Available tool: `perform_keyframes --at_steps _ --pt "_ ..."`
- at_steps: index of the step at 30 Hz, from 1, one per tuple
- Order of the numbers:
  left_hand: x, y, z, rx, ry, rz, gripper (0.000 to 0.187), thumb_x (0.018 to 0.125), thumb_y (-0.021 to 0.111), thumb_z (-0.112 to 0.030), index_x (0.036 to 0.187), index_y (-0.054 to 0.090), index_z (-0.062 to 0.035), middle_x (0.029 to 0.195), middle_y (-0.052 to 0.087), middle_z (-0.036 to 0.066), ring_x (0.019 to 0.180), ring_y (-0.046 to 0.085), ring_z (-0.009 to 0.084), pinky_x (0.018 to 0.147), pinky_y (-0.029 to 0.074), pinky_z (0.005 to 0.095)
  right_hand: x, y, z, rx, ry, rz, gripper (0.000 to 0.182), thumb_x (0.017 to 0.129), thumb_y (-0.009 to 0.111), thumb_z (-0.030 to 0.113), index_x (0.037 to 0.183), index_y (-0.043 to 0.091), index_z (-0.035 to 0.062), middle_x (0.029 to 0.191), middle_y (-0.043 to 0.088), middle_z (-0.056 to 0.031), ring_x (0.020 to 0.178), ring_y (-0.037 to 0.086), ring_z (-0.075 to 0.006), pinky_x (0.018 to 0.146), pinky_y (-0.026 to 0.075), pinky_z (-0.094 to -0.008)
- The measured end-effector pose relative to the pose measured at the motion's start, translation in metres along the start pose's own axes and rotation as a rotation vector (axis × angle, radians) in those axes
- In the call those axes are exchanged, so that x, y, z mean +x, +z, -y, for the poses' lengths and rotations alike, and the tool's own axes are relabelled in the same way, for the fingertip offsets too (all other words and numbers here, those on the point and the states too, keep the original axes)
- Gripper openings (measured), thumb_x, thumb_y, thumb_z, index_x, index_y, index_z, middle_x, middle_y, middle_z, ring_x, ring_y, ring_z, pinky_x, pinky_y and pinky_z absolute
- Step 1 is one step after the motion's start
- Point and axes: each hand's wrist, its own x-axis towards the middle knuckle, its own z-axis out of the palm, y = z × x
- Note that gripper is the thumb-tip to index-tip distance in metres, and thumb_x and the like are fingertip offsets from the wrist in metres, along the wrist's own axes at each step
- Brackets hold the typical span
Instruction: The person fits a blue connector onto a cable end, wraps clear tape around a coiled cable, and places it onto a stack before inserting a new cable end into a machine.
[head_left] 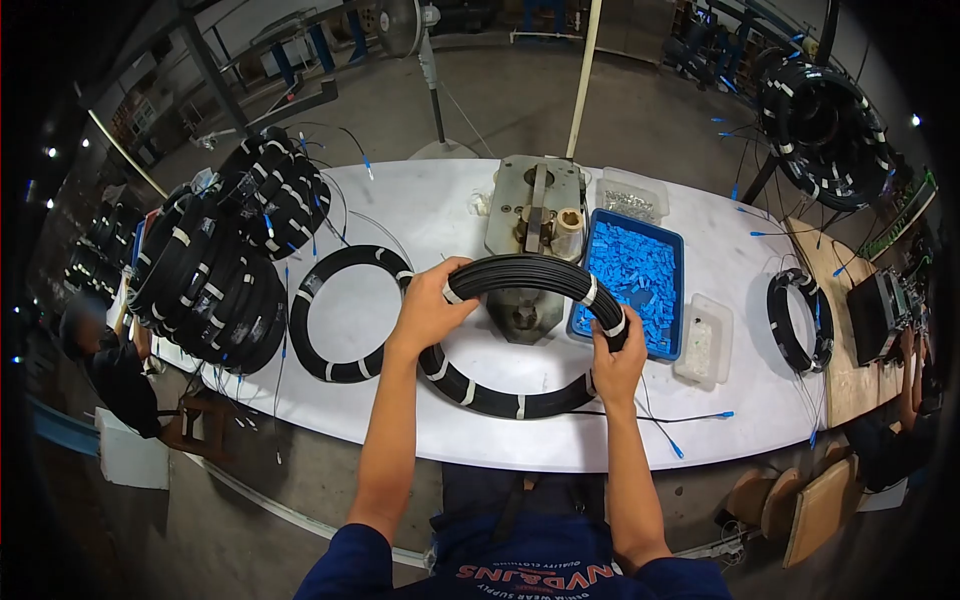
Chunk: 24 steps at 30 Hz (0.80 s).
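A coil of black cable, bound with white tape bands, is between my hands over the white table. My left hand grips its upper left side, thumb on the inner edge. On the right side of the same coil, my right hand is closed around the cable close to a tape band. The coil's far side is raised and its near side is low, close to the tabletop. Two cable ends with blue connectors trail to the right. Just left of my left hand, another black coil lies flat.
Beyond the coil stands a metal press. Right of it are a blue bin of blue connectors and two clear tubs. Stacked coils crowd the left; one coil lies right. A person is at far left.
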Motion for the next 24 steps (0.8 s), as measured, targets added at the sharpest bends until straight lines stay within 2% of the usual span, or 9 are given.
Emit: perform_keyframes --at_steps 7,10,12,13,16,18,21,23,24 --pt "0.001 0.003 0.005 -0.012 0.05 -0.001 0.043 0.074 0.075 -0.009 0.114 0.064 -0.0014 0.097 0.072 0.014 0.091 0.069 0.0275 0.085 0.052 0.0345 0.0 0.0 -0.005 -0.077 0.022 -0.042 0.044 0.082 0.074 0.013 0.12 0.056 -0.0006 0.106 0.064 -0.0171 0.096 0.063 -0.0328 0.089 0.048 -0.039" --pt "-0.003 -0.001 0.003 -0.04 0.197 -0.053 0.052 0.071 0.079 -0.009 0.119 0.06 0.0011 0.102 0.07 0.012 0.092 0.066 0.0204 0.087 0.05 0.0312 0.005 -0.009 0.005 -0.092 -0.049 0.0 0.051 0.079 0.078 0.019 0.121 0.056 -0.0007 0.106 0.063 -0.0165 0.097 0.062 -0.0328 0.09 0.046 -0.0388" --pt "-0.006 -0.003 0.001 0.013 0.197 -0.046 0.062 0.07 0.083 -0.014 0.125 0.057 0.0 0.114 0.065 0.013 0.105 0.063 0.0245 0.095 0.047 0.0347 0.009 -0.018 0.008 -0.249 -0.155 -0.066 0.056 0.077 0.08 0.024 0.122 0.056 -0.0009 0.106 0.063 -0.0165 0.099 0.06 -0.0314 0.092 0.045 -0.0385" --pt "-0.009 -0.003 -0.002 -0.026 0.161 -0.04 0.065 0.071 0.083 -0.016 0.127 0.056 -0.0007 0.122 0.061 0.014 0.115 0.058 0.0276 0.101 0.044 0.0374 0.014 -0.022 0.01 -0.203 -0.142 -0.093 0.051 0.08 0.077 0.025 0.119 0.058 -0.0021 0.107 0.063 -0.0169 0.103 0.059 -0.0299 0.095 0.043 -0.039" --pt "-0.015 0.001 -0.016 0.054 0.265 -0.154 0.065 0.072 0.082 -0.017 0.129 0.054 -0.0015 0.128 0.057 0.015 0.121 0.054 0.0285 0.105 0.041 0.0386 0.036 -0.027 0.022 -0.03 -0.05 -0.158 0.042 0.084 0.073 0.022 0.115 0.06 -0.0029 0.107 0.063 -0.0163 0.099 0.06 -0.028 0.092 0.045 -0.0382" --pt "-0.017 0.001 -0.022 0.043 0.256 -0.147 0.065 0.075 0.08 -0.017 0.131 0.053 -0.0017 0.132 0.054 0.015 0.125 0.05 0.029 0.107 0.038 0.0387 0.057 -0.022 0.041 -0.024 -0.032 -0.132 0.035 0.087 0.069 0.02 0.114 0.062 -0.0018 0.106 0.063 -0.0153 0.094 0.061 -0.0262 0.087 0.048 -0.037" --pt "-0.017 0.002 -0.031 0.001 0.353 -0.266 0.056 0.077 0.079 -0.013 0.127 0.056 -0.0016 0.128 0.056 0.017 0.12 0.055 0.0308 0.103 0.043 0.0387 0.087 -0.006 0.059 -0.064 -0.112 0.116 0.036 0.087 0.069 0.02 0.116 0.062 0.0003 0.107 0.063 -0.0145 0.089 0.062 -0.0255 0.083 0.05 -0.0361" --pt "-0.018 0.003 -0.038 -0.11 0.27 -0.235 0.05 0.078 0.076 -0.012 0.124 0.059 -0.0005 0.123 0.06 0.016 0.118 0.056 0.0287 0.103 0.042 0.037 0.105 0.012 0.06 0.016 -0.113 0.237 0.038 0.087 0.071 0.019 0.121 0.063 0.0035 0.113 0.063 -0.0099 0.095 0.061 -0.0178 0.074 0.05 -0.0299" --pt "-0.02 0.01 -0.042 -0.222 0.255 -0.227 0.045 0.079 0.075 -0.009 0.12 0.061 -0.0003 0.119 0.062 0.015 0.116 0.058 0.0282 0.103 0.043 0.0364 0.11 0.02 0.058 0.025 -0.125 0.265 0.041 0.085 0.072 0.022 0.12 0.062 0.0014 0.111 0.062 -0.0152 0.09 0.062 -0.0256 0.082 0.051 -0.0356"
